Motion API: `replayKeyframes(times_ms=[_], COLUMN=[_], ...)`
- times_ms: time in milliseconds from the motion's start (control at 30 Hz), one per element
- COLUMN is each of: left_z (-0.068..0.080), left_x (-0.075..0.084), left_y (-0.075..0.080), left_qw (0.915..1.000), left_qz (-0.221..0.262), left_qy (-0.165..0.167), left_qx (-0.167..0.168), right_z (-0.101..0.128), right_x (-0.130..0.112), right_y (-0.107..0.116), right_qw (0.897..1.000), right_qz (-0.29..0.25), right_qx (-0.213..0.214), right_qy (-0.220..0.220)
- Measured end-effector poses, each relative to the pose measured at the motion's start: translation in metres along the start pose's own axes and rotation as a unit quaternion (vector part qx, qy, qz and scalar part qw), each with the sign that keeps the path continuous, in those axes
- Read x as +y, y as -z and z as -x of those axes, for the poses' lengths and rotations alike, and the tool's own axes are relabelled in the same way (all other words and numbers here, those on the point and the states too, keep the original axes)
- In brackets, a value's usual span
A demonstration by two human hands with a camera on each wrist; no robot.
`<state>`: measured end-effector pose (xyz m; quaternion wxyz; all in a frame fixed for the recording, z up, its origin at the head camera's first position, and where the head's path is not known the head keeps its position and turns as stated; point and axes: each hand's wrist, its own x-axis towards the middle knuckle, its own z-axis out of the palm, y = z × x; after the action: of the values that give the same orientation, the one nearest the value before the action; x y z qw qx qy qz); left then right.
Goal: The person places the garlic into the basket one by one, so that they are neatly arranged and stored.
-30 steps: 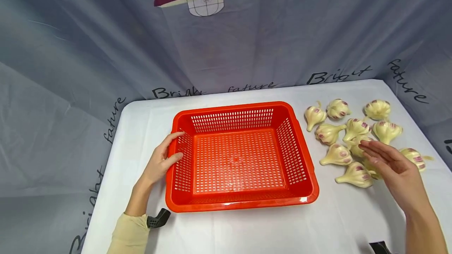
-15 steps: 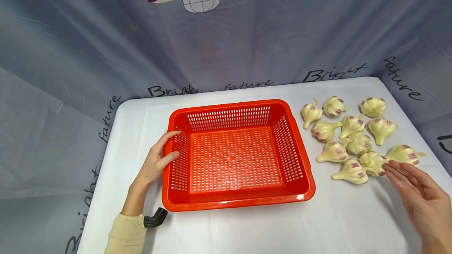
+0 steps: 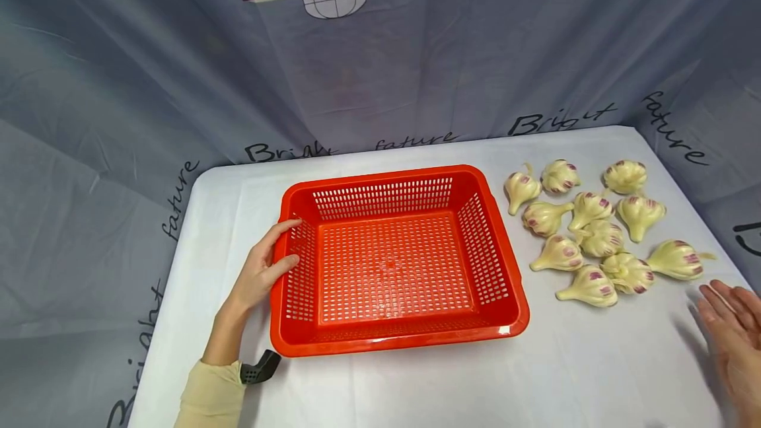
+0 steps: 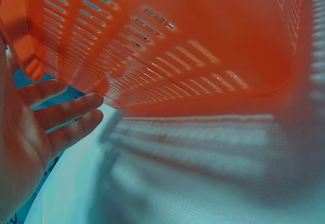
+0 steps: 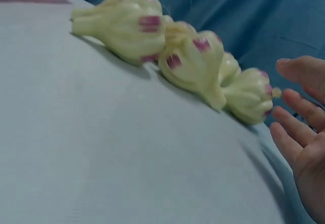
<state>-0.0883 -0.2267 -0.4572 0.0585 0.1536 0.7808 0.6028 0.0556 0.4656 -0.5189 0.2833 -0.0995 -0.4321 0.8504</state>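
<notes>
A red perforated plastic basket stands on the white-covered table with nothing inside it. My left hand grips its left rim, thumb and forefinger over the edge; in the left wrist view the other fingers lie along the outside of the wall. Several garlic bulbs, cream with purple streaks, lie in a loose group to the basket's right. Off the group's near right side my right hand holds nothing, its fingers loosely extended, closest to a bulb with a thin stem. The head view cuts off part of that hand.
White cloth covers the table. A grey curtain with printed writing and a lamp picture hangs behind and around it. A black device sits at the left wrist.
My right hand has drawn back from over the garlic bulbs toward the near right, uncovering them. The left hand stays on the basket's rim. The head view has shifted slightly.
</notes>
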Motion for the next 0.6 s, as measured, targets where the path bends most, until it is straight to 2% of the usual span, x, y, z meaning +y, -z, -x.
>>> replayKeyframes(times_ms=[67, 133, 233, 467, 600], left_z=[-0.001, -0.001, -0.002, -0.001, -0.001], left_x=[0.0, 0.0, 0.001, 0.001, 0.001], left_y=[0.0, 0.0, 0.0, 0.0, 0.001], left_qw=[1.0, 1.0, 1.0, 0.9999, 1.0], left_qz=[-0.002, -0.002, -0.002, -0.002, 0.005], left_qy=[0.0, -0.001, -0.003, -0.01, -0.008], left_qx=[0.0, 0.0, -0.001, 0.0, 0.0], right_z=[-0.007, -0.016, -0.028, -0.053, -0.063], right_x=[0.001, 0.001, 0.001, 0.0, 0.0], right_y=[0.008, 0.016, 0.024, 0.027, 0.019], right_qw=[0.996, 0.988, 0.976, 0.972, 0.956], right_qz=[0.066, 0.125, 0.192, 0.233, 0.281], right_qx=[0.052, 0.082, 0.083, -0.013, -0.08], right_qy=[-0.019, -0.037, -0.05, -0.039, -0.026])
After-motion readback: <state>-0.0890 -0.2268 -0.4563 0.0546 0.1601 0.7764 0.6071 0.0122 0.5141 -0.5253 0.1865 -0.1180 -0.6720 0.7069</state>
